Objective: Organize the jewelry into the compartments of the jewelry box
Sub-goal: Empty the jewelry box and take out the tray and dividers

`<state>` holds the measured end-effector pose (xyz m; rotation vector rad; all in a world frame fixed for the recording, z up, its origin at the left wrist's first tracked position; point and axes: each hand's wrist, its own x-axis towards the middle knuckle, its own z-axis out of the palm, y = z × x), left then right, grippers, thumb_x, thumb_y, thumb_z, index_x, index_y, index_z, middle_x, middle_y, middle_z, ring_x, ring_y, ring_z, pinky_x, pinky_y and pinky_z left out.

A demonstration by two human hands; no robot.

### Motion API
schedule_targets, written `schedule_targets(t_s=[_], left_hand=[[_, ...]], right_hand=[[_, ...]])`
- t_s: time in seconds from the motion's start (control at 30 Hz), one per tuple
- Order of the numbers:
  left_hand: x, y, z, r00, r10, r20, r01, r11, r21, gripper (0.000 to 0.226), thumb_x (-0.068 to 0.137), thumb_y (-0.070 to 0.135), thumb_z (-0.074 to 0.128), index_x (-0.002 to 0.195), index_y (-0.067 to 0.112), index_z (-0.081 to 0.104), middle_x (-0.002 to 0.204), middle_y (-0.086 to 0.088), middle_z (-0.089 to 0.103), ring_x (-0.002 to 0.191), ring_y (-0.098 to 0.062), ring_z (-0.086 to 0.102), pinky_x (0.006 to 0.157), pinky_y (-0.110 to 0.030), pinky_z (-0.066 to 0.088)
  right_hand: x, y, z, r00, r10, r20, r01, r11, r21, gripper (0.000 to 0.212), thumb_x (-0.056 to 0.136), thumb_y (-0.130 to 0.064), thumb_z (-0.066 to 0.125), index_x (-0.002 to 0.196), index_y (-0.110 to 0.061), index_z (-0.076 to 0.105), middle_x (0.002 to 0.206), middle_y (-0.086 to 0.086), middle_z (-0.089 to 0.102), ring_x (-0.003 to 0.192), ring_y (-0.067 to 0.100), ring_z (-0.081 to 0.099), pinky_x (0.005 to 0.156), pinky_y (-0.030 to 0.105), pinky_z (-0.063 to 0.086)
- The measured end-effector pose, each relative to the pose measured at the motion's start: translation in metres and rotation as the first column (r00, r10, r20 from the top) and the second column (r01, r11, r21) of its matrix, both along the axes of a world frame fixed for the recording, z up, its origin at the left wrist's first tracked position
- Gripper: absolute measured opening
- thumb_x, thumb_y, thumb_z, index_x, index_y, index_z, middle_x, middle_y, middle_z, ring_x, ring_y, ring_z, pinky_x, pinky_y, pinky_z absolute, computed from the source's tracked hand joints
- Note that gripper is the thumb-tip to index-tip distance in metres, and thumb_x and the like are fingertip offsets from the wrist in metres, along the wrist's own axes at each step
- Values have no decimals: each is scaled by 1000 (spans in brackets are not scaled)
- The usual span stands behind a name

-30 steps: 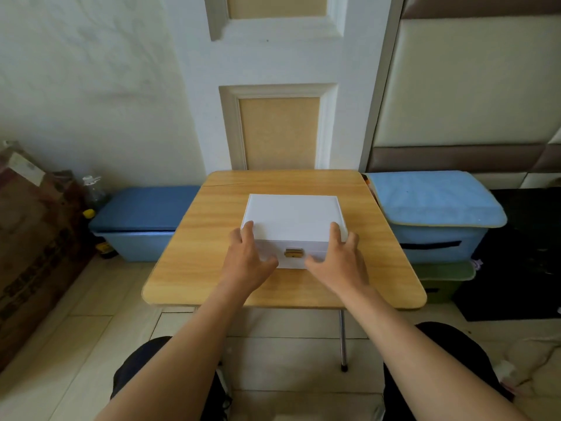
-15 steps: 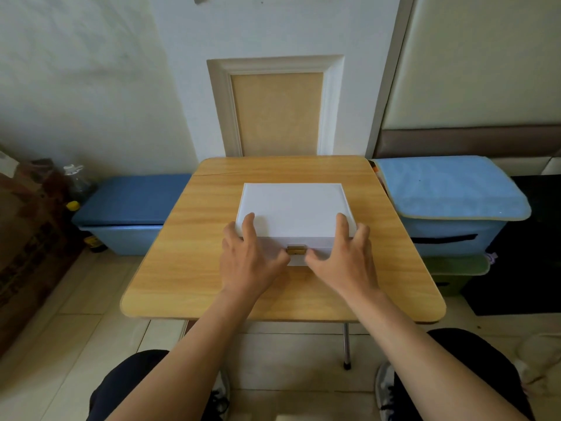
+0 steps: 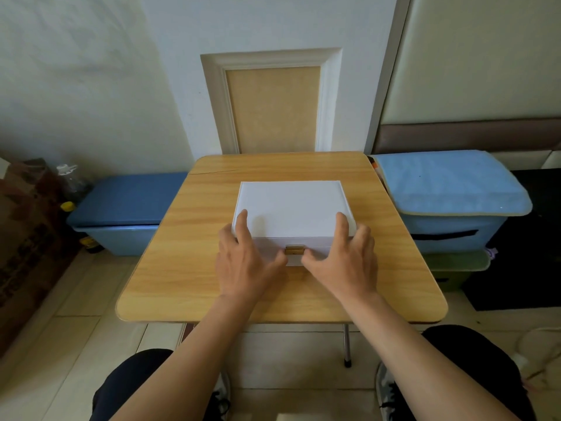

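Note:
A closed white jewelry box point(image 3: 291, 205) with a small gold clasp point(image 3: 294, 250) on its front sits in the middle of the wooden table point(image 3: 182, 268). My left hand point(image 3: 246, 262) holds its front left corner, index finger on the lid and thumb on the front face beside the clasp. At the front right corner my right hand point(image 3: 346, 262) holds the box the same way. The lid is down and the compartments are hidden. No jewelry is in view.
A blue-lidded storage bin point(image 3: 121, 214) stands on the floor left of the table, with a plastic bottle point(image 3: 68, 177) and a cardboard box point(image 3: 24, 238) beyond it. Stacked bins under a light blue cloth point(image 3: 449, 183) stand on the right. My knees are below the table's near edge.
The view has tilted down and drawn nearer to the table. Both hands stay on the box's front corners, thumbs a little closer to the clasp. The lid remains down.

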<state>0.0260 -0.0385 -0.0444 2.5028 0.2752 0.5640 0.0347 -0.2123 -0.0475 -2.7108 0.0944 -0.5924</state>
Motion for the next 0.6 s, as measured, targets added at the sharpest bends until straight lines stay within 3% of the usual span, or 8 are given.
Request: schedule_targets(t_s=[0.17, 0.33, 0.43, 0.6], left_hand=[[-1, 0, 5, 1000, -14, -4, 14, 1000, -14, 109, 62, 51, 77, 147, 29, 12, 137, -17, 40, 120, -34, 47, 94, -49, 49], [0, -1, 16, 999, -42, 22, 42, 999, -18, 112, 61, 45, 80, 148, 33, 9, 135, -17, 40, 118, -34, 45, 99, -47, 46], [2, 5, 24, 992, -109, 56, 113, 992, -60, 115, 62, 38, 82, 150, 33, 7, 134, -15, 38, 119, -31, 42, 99, -45, 46], [19, 13, 58, 975, -158, 156, 181, 972, -149, 101, 77, 25, 71, 156, 22, 8, 136, -8, 38, 123, -23, 38, 104, -33, 35]], right_hand=[[0, 1, 5, 1000, 5, -3, -5, 1000, -4, 91, 67, -61, 66, 139, -15, 34, 118, 18, 44, 97, 34, 47, 74, 40, 49], [1, -1, 13, 997, 82, -4, -82, 992, 94, 97, 68, -52, 79, 143, -18, 28, 127, 18, 37, 110, 33, 41, 82, 35, 49], [5, -7, 24, 986, 162, 26, -164, 960, 225, 100, 68, -37, 83, 148, -20, 26, 127, 16, 35, 115, 31, 37, 85, 31, 40], [19, -14, 59, 974, 184, 131, -225, 845, 485, 89, 79, -15, 67, 154, -20, 18, 143, 8, 36, 133, 24, 33, 103, 30, 31]])
